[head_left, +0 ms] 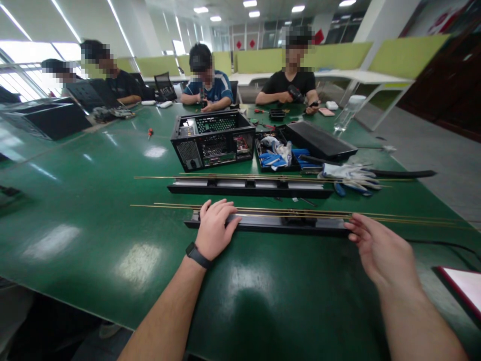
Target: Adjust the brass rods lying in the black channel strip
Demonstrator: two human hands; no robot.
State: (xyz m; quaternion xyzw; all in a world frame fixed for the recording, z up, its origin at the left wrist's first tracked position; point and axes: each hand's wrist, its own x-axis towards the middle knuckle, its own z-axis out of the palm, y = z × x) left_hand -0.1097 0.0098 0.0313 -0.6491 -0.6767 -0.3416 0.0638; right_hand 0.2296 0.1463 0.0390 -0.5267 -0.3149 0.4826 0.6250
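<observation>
Brass rods (263, 215) already lie along the near rail (263, 221) and far rail (248, 190), fastening impossible to tell; here's the left hand (216, 228) spread over the near set, the right hand (383, 245) curled at that rail's end (pinching? can't tell), green table (285, 291) open leftward and nearside

The bare left hand (216, 226) is hiding parts of thin golden rods (293, 213); near right, a red-edged white sheet (466, 288) is leaving view.
</observation>
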